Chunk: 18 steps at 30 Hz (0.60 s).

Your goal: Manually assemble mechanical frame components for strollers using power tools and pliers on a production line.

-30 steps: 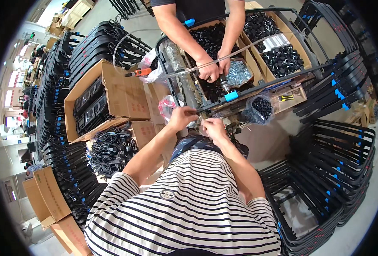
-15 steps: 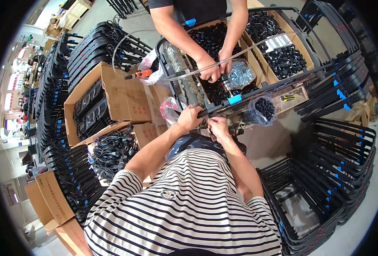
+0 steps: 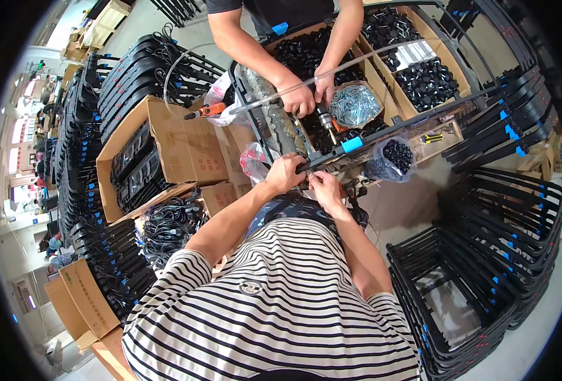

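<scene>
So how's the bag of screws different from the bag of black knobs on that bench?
The bag of screws holds shiny silver metal pieces; the bag of black knobs holds dark rounded parts. The bag of screws sits farther from the person in stripes, beside the co-worker's hands, while the bag of black knobs lies at the near edge, just past the blue clip. The bag of screws looks fuller and rounder. Both are clear plastic bags.
</scene>
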### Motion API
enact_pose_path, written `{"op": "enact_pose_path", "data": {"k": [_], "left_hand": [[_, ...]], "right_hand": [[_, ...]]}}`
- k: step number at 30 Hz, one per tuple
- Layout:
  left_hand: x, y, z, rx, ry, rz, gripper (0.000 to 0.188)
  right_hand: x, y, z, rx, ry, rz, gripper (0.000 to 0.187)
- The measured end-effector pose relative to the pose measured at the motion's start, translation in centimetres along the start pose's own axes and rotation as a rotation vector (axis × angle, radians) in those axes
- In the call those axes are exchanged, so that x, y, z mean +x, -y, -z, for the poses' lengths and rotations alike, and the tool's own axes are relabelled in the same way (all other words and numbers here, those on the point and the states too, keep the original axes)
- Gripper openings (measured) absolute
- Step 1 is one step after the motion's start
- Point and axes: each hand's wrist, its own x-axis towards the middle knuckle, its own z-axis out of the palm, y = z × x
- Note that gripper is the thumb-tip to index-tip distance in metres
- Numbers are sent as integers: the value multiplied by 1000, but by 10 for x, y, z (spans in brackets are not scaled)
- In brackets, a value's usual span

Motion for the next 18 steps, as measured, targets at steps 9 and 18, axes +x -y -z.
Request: {"op": "enact_pose_path", "data": {"k": [9,18], "left_hand": [[-4,4,0,-78,-8,-17,37],[4,3,5,-214,33,72,38]], "right_hand": [[4,-4,0,-129,-18,158,24],[5,8,-11,-216,-111,151,19]]}}
